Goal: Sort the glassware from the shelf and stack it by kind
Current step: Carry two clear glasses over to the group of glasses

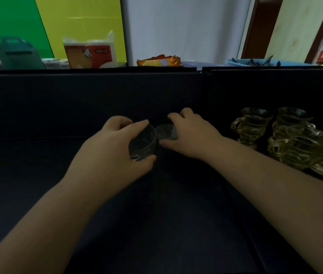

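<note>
My left hand (115,143) grips a clear tumbler (143,144), thumb under it and fingers over its rim, tilted toward the right. My right hand (191,135) is closed around a smaller clear ribbed glass (166,131), which sits right beside the tumbler, the two rims nearly touching. Both glasses are over the dark shelf surface (156,204) near its back wall. To the right stand several amber handled glass cups (252,125), some stacked in columns (293,139).
A dark back panel (89,99) rises behind the hands. Above it sit a red and white paper bag (91,54), a green box (18,54), an orange snack packet (159,60) and a blue tray (255,62).
</note>
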Demonstrator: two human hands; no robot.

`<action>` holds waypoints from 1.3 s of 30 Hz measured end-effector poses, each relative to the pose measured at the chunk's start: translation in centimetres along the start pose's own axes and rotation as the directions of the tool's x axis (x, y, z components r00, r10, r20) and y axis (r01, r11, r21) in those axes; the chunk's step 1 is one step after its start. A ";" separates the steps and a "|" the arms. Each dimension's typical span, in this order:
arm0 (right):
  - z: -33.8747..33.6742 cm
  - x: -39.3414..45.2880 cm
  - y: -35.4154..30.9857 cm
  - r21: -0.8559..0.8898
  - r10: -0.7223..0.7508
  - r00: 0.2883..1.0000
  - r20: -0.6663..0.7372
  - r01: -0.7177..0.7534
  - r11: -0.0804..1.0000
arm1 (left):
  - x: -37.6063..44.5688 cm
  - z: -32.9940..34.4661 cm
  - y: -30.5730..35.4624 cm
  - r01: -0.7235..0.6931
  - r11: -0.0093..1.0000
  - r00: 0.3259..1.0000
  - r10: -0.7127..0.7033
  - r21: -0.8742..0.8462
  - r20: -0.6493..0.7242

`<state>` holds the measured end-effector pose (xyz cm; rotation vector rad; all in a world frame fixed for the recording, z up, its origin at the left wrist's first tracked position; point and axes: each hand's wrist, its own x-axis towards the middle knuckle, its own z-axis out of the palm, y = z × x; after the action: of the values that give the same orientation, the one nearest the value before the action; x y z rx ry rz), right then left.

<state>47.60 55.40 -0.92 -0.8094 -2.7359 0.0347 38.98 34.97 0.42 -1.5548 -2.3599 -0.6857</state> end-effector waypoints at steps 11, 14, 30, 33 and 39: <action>2.3 1.4 -2.2 -0.025 0.086 0.994 0.074 -0.084 0.996 | -2.0 -1.2 -2.0 -0.019 0.999 1.000 0.018 -0.034 -0.011; 1.5 -0.2 -2.7 0.025 0.082 0.995 0.056 -0.083 0.996 | -2.3 -1.5 -2.1 -0.030 0.999 1.000 0.030 -0.036 -0.005; -6.9 -19.0 0.8 0.147 0.288 0.920 -0.268 -0.256 0.955 | -2.9 -0.3 5.1 -0.274 0.938 0.962 0.272 -0.213 -0.036; -8.2 -22.9 2.9 0.173 0.358 0.885 -0.297 -0.319 0.932 | -3.7 0.0 8.3 -0.325 0.918 0.944 0.330 -0.227 -0.018; -9.8 -29.9 7.7 0.210 0.459 0.825 -0.330 -0.410 0.888 | -4.9 1.1 16.2 -0.423 0.868 0.899 0.438 -0.262 0.000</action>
<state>78.37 45.31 -0.26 -1.2458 -2.1241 0.1387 55.75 36.92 1.43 -2.1458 -1.9034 -0.8663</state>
